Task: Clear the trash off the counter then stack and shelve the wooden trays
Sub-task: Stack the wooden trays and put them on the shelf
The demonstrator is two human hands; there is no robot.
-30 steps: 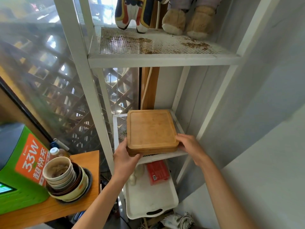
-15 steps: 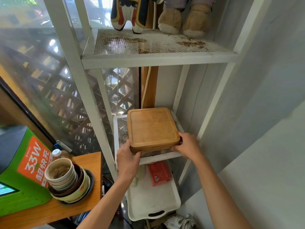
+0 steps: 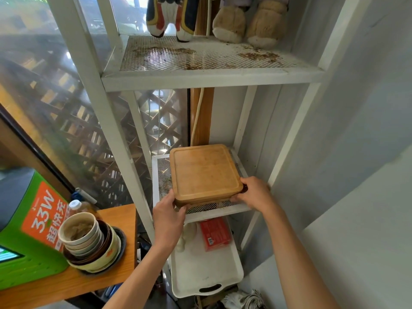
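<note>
A tall white metal rack (image 3: 124, 139) fills the middle of the frame, its upper mesh shelf (image 3: 200, 56) stained and carrying the feet of two soft toys (image 3: 247, 23) at the top edge. Below it, at the centre, the stack of wooden trays (image 3: 206, 175) sits on the lower mesh shelf (image 3: 214, 208), square and lying flat, its near edge just behind the shelf's front rail. At lower left a wooden counter (image 3: 66, 284) bears a green box (image 3: 26, 230) and a pile of used bowls (image 3: 89, 239). Under the trays' shelf lies a white plastic tray (image 3: 205, 273) with a red packet (image 3: 215, 234). The left hand (image 3: 169, 217) grips the stack's near left corner, fingers curled on it; the right hand (image 3: 254, 192) clasps the near right corner likewise.
</note>
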